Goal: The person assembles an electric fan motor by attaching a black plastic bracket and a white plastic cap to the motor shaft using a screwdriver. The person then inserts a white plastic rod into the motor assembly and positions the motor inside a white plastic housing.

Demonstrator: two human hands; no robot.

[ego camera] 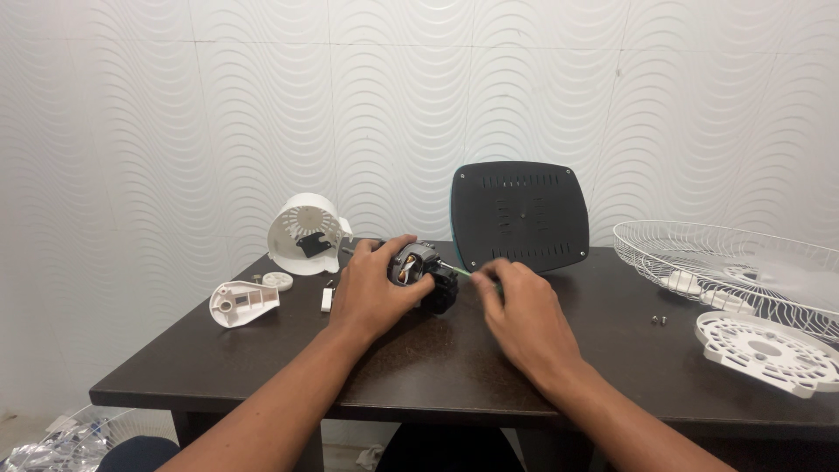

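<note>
Left hand (371, 293) clamped round fan motor (418, 267) at mid-table (454, 367), right hand (516, 306) pinching green-handled screwdriver (463, 273) at its shaft end. Best kept square to the screw, motor braced firmly, pressure steady.

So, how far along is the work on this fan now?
Done: the white motor cover, wire guard and base plate lie separate on the table. In hand: the left hand holds the fan motor; the right hand works a green-handled tool at it. Left: cannot tell.
</note>
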